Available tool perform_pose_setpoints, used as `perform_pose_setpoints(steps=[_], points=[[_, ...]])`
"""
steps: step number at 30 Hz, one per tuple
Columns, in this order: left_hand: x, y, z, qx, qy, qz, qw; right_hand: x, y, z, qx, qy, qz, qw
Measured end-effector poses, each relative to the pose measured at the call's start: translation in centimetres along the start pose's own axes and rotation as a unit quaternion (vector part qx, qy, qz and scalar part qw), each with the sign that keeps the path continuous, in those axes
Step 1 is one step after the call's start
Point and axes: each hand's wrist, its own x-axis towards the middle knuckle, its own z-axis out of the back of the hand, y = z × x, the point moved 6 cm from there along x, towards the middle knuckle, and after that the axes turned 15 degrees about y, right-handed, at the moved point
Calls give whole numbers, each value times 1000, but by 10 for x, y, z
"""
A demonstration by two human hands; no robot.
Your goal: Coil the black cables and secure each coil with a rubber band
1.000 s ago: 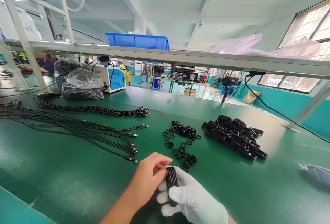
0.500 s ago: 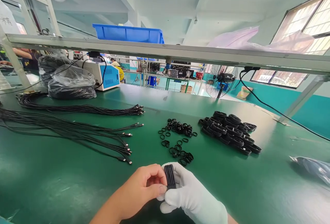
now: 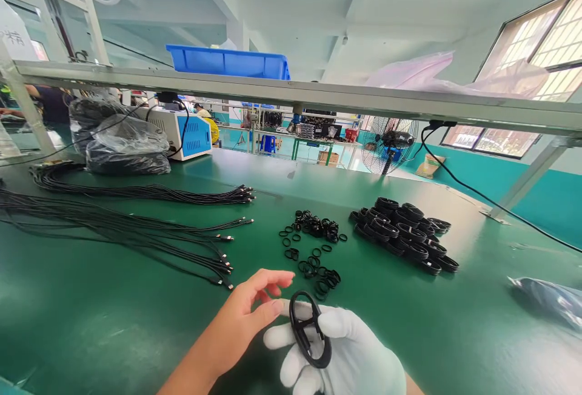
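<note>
My right hand (image 3: 354, 343), in a white glove, grips a coiled black cable (image 3: 328, 352). The coil is an oval loop facing me, with its connector ends lying across the middle. Bare and with fingers apart, my left hand (image 3: 254, 307) is just left of the coil. Its thumb tip is close to a gloved fingertip; whether they touch I cannot tell. Beyond my hands lie loose small black rings (image 3: 318, 225) in a scattered heap. Farther right is a pile of coiled black cables (image 3: 402, 231).
Long straight black cables (image 3: 136, 231) lie on the left of the green table (image 3: 254, 164). Behind them are a bagged black bundle (image 3: 127, 149) and a blue-white machine (image 3: 193, 134). A clear bag (image 3: 552, 301) lies right. Overhead runs a shelf (image 3: 318, 93) with a blue bin (image 3: 227, 62).
The coil in my right hand has turned from edge-on to showing its oval face. My left hand has let go of it and moved slightly left, its fingers opening.
</note>
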Motion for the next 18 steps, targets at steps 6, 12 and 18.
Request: perform_pose_setpoints(steps=[6,12,18], points=[[4,-1,-6,-26,49,-33,998,4,-6,6,-43,-56,-31,997],[6,2,4,16,-50,10,999,-1,8,18,-246,-235,-39,940],[3,13,24,21,-152,53,987,-4,20,9,-221,-233,23,947]])
